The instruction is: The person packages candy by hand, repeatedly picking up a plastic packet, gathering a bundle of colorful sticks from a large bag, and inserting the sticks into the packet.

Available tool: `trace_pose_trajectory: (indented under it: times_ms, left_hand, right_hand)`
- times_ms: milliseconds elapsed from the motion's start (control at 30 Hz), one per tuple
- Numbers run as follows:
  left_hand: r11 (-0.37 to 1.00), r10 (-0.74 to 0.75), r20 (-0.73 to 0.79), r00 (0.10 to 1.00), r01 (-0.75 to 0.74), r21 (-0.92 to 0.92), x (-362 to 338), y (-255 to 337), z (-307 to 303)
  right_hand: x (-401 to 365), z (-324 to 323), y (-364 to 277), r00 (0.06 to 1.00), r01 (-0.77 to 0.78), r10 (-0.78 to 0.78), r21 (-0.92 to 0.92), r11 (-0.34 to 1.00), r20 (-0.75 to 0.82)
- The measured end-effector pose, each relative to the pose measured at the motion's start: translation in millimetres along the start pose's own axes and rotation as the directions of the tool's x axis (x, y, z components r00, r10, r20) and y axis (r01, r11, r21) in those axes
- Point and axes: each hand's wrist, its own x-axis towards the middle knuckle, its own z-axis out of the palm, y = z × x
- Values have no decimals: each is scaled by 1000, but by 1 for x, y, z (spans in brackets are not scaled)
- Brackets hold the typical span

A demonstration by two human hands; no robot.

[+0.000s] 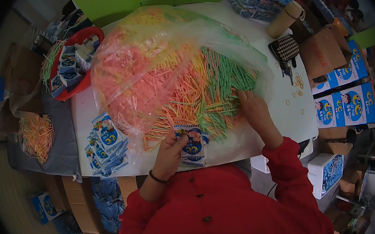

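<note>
My left hand [169, 155] pinches a small blue-and-white printed packet [192, 148] at the table's front edge, thumb on its face. Behind it spreads a big heap of thin coloured sticks [190, 82], pink, yellow, orange and green, partly under a clear plastic bag [142, 43]. On the heap's right side, my right hand [254, 109] has its fingers bent together against the green sticks [228, 73]. What lies between those fingertips is hidden. Left of my left hand, several similar packets [107, 142] lie in an overlapping pile.
A red basin [83, 88] holding packets stands at the back left. Rubber bands [299, 86], a checked pouch [284, 48] and a tan flask [285, 19] are on the table's right. Printed boxes [352, 106] stand beyond that edge. More sticks [37, 138] lie at the far left.
</note>
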Motion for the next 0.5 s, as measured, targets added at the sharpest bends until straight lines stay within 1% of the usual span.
trace_pose_trajectory:
  times_ms: [33,100,133,167,200,233,267,300,333,367,400,433,500]
  left_hand:
    - [1000,4,-2,1000,-4,0,1,-1,4]
    - [1000,-5,-66,998,5,-3,-1,-1,11]
    - [1000,3,-76,997,-3,-2,-2,0,10]
    - [1000,-7,-64,998,5,-23,-3,1,9]
    - [999,-19,-50,999,16,-44,-3,3,8]
    - [999,-18,-53,998,16,-41,-3,3,6]
    - [997,-50,-55,997,46,-69,-2,2,2]
    - [992,-83,-53,995,78,-98,0,1,0]
    - [992,-87,-50,995,82,-96,1,0,1]
    - [984,-108,-46,993,101,-144,2,-1,2]
    - [975,-127,-45,991,116,-191,3,0,5]
    - [976,-125,-53,991,114,-188,3,1,8]
    - [956,-130,-48,990,113,-271,2,6,15]
  right_hand:
    - [2,-2,4,1000,5,-5,1,1000,-1]
    - [7,-9,6,998,-26,26,5,1000,-55]
    - [10,-13,3,998,-15,16,12,1000,-56]
    - [12,-17,-2,989,-68,104,301,951,-105]
    - [11,-17,-6,971,-101,204,566,819,-123]
    - [11,-14,-14,971,-99,204,569,816,-123]
    - [12,-10,-26,937,-137,347,877,460,-35]
    - [12,-5,-35,896,-119,432,993,3,106]
    - [12,3,-39,893,-118,437,993,3,105]
    - [12,14,-42,880,-80,414,933,-351,231]
    - [13,21,-47,874,-33,345,749,-662,342]
    - [13,27,-52,875,-34,340,744,-667,345]
    - [14,31,-66,724,-49,303,484,-874,620]
